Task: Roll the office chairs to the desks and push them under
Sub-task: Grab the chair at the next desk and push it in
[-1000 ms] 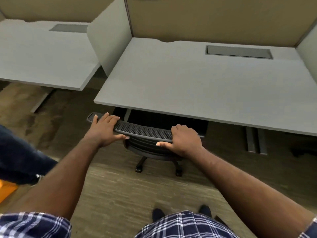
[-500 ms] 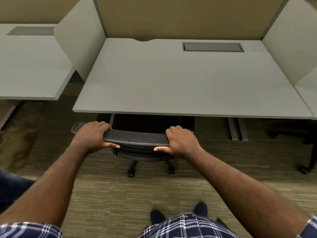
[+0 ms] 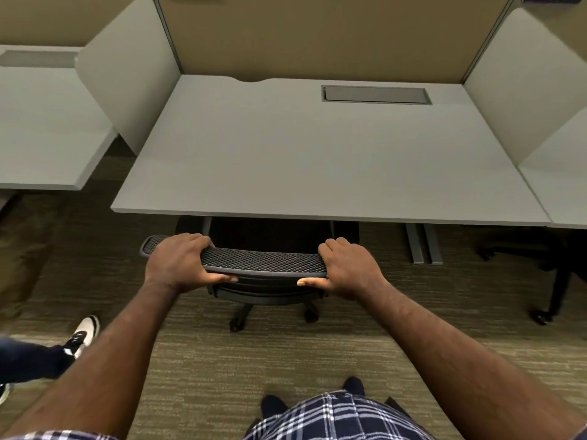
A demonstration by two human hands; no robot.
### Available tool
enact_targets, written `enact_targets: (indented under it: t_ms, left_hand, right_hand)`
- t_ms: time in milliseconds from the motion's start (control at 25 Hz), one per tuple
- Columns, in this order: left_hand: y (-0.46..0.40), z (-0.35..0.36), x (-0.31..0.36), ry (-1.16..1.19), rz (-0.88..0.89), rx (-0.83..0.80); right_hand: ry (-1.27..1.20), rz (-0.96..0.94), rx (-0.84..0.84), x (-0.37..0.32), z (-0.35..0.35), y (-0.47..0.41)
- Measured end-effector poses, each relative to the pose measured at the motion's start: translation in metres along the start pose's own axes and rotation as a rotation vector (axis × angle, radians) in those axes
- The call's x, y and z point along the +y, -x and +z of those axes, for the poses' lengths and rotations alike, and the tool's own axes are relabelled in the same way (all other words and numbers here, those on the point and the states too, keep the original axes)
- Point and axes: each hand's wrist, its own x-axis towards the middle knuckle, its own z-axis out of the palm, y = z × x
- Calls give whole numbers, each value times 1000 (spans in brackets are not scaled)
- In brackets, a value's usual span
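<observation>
A: We clench the chair backrest with both hands, left hand and right hand at its two ends.

B: Its long axis runs left to right, parallel to the desk edge. The seat is already under; the desk lies straight beyond our grip.

Grey table, black mesh chair, olive streaked carpet, tan partition, navy-and-white plaid shirt

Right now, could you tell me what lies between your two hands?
Only the chair's mesh backrest top spans between left hand and right hand, in the head view.
</observation>
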Motion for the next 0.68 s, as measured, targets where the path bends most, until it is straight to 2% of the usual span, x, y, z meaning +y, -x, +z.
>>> enact_targets:
  t_ms: [320, 680]
  left_hand:
    - [-33, 2, 64, 9, 37, 42]
    - [-74, -2, 132, 22, 20, 1]
  right_hand:
    - [18, 23, 46, 70, 8, 25]
    - [-5, 42, 56, 148, 11, 37]
